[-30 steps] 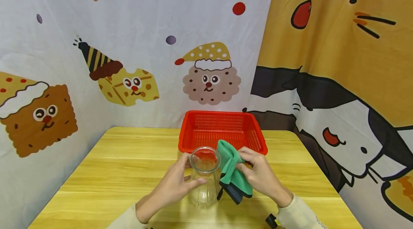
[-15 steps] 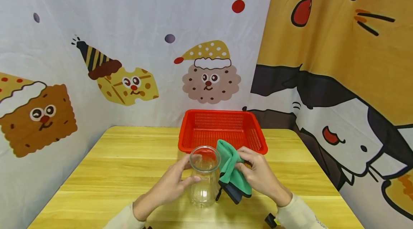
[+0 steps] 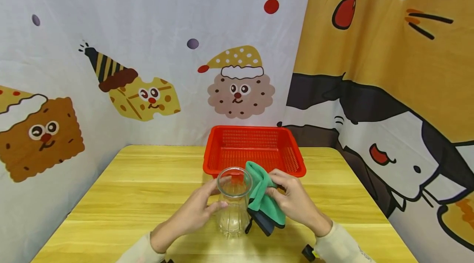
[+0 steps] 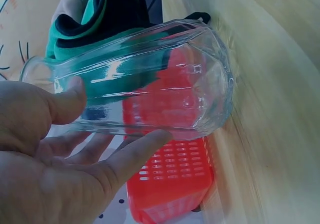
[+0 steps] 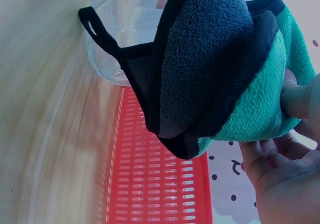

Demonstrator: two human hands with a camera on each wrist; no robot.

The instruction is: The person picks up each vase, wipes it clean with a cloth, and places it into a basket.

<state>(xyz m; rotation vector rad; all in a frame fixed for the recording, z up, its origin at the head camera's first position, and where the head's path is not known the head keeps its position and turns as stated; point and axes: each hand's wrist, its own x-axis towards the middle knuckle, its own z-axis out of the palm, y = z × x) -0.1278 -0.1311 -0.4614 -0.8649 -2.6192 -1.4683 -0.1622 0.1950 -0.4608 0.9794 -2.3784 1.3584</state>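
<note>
A clear glass vase (image 3: 232,215) with a rounded rim stands upright on the table (image 3: 148,185). My left hand (image 3: 192,213) holds it from the left, thumb on the near side and fingers behind. In the left wrist view the thumb overlaps the narrower upper part of the vase (image 4: 150,98). My right hand (image 3: 296,203) pinches a folded cloth (image 3: 266,203), green on one face and dark grey on the other, with black edging. The cloth hangs right beside the vase. Its black hanging loop (image 5: 97,31) dangles near the vase's base.
A red plastic basket (image 3: 249,143) with perforated walls sits behind the vase at the back of the table. Cartoon-printed curtains (image 3: 159,40) hang along the back and sides. A small black object (image 3: 308,252) shows by the right sleeve.
The left thumb has shifted slightly back to the left along the glass. The vase, cloth and right hand have hardly moved, and the head view has turned slightly.
</note>
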